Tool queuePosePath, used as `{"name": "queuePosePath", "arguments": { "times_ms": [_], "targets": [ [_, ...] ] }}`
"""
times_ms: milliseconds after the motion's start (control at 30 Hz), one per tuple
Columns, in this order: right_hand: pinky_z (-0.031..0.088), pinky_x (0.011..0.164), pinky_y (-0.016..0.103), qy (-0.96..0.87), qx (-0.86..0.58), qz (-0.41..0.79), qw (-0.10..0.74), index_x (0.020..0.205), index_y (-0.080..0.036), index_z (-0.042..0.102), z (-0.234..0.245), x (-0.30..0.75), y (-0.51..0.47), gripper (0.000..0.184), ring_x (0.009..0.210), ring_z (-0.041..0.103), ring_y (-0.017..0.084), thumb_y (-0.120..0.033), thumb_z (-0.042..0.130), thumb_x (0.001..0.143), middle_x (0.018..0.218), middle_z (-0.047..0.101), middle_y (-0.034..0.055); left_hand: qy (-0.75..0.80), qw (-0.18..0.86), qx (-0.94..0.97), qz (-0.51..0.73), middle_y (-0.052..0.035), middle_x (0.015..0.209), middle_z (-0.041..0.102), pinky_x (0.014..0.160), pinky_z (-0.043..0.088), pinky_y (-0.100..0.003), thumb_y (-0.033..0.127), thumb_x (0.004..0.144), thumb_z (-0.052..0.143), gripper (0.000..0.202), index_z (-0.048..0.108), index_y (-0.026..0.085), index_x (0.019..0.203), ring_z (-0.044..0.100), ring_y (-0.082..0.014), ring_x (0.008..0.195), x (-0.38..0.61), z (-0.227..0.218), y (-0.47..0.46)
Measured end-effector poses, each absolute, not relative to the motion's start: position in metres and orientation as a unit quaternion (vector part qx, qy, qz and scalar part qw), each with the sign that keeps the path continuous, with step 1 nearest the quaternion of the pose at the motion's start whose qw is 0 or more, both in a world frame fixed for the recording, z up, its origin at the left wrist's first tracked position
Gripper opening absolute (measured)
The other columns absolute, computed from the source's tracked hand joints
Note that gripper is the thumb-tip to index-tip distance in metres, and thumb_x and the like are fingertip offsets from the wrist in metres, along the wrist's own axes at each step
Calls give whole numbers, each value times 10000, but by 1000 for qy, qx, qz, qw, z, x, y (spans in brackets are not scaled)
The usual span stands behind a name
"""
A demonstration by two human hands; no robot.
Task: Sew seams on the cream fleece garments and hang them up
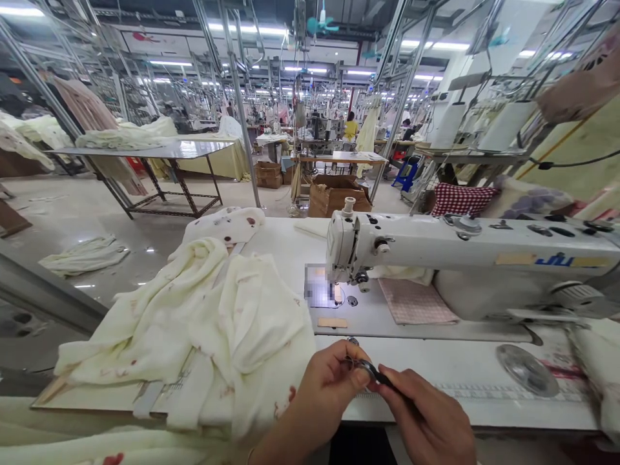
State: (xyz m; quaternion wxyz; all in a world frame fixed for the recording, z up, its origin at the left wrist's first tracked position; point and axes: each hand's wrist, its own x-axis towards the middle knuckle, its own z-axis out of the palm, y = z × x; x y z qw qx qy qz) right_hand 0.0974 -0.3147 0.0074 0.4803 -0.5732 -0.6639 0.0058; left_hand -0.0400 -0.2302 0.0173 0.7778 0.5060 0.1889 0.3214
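My left hand (325, 378) and my right hand (426, 416) meet low in the view, at the front edge of the white sewing table (436, 365). Both pinch a small dark metal tool (372, 371), maybe thread snips; the left fingers hold its tip and the right hand grips its handle. A heap of cream fabric with red spots (203, 329) lies just left of my left hand. Behind the hands stands a white sewing machine (465, 248), its needle area lit.
A pink checked cloth (416, 302) lies under the machine arm, and a round metal disc (527, 369) sits on the table at right. Cardboard boxes (336, 194), a metal table with fabric (159, 152) and other people far back fill the hall.
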Motion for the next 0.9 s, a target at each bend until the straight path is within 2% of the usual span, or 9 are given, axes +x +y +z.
{"name": "queuePosePath", "arguments": {
  "times_ms": [100, 167, 267, 333, 400, 500, 567, 700, 900],
  "targets": [
    [494, 525, 231, -555, -658, -19, 509, 959, -224, 628, 13, 99, -320, 137, 598, 598, 146, -259, 586, 834, 719, 643, 20, 267, 654, 617, 347, -26, 751, 570, 701, 406, -253, 216, 819, 547, 72, 570, 153, 793, 527, -143, 730, -39, 19, -236],
    [505, 562, 250, -435, -703, -21, 562, 952, -231, 619, 19, 104, -322, 163, 648, 595, 170, -330, 604, 823, 772, 644, 42, 296, 573, 672, 365, -21, 753, 561, 682, 399, -247, 151, 810, 517, 72, 579, 164, 777, 516, -143, 723, -40, 18, -239],
    [487, 530, 222, -386, -645, 51, 658, 955, -253, 578, 28, 113, -321, 209, 634, 559, 144, -378, 637, 797, 793, 602, 30, 254, 553, 679, 411, -39, 851, 577, 758, 420, -266, 104, 795, 513, 118, 598, 177, 833, 546, -164, 821, -41, 14, -243],
    [440, 455, 199, -433, -583, 102, 680, 828, -251, 557, 31, 113, -320, 242, 545, 503, 114, -452, 668, 751, 692, 542, -6, 235, 545, 671, 445, -55, 974, 568, 856, 410, -293, 88, 784, 538, 151, 607, 190, 872, 541, -184, 948, -42, 13, -243],
    [353, 387, 180, -452, -579, 139, 664, 732, -240, 522, 31, 108, -319, 333, 447, 391, 82, -507, 714, 678, 557, 428, -54, 240, 538, 664, 460, -56, 1036, 550, 902, 396, -307, 77, 772, 564, 162, 614, 200, 863, 523, -194, 1018, -42, 13, -243],
    [280, 395, 178, -426, -628, 190, 623, 792, -245, 568, 30, 99, -318, 342, 438, 282, 69, -522, 721, 662, 512, 295, -85, 240, 536, 661, 467, -50, 1026, 551, 902, 402, -314, 78, 758, 591, 157, 626, 206, 842, 526, -196, 1017, -44, 14, -244],
    [299, 420, 190, -438, -655, 204, 581, 875, -250, 612, 29, 100, -317, 380, 462, 309, 78, -553, 702, 663, 533, 315, -79, 236, 538, 655, 475, -41, 1003, 568, 887, 415, -312, 86, 757, 596, 154, 627, 211, 842, 540, -192, 995, -45, 14, -243],
    [416, 511, 209, -481, -729, 142, 465, 1000, -264, 601, 29, 124, -316, 396, 539, 483, 107, -505, 681, 696, 605, 485, -58, 278, 504, 679, 455, -34, 942, 622, 833, 449, -325, 109, 786, 573, 132, 612, 208, 865, 574, -192, 927, -42, 15, -235],
    [449, 520, 211, -550, -722, 65, 414, 1009, -231, 578, 31, 158, -331, 271, 564, 537, 120, -432, 570, 827, 673, 564, -19, 267, 169, 913, 260, -60, 819, 634, 984, 276, -550, -2, 734, 528, 215, 636, 169, 806, 566, -233, 812, 6, 11, -217]
  ]
}}
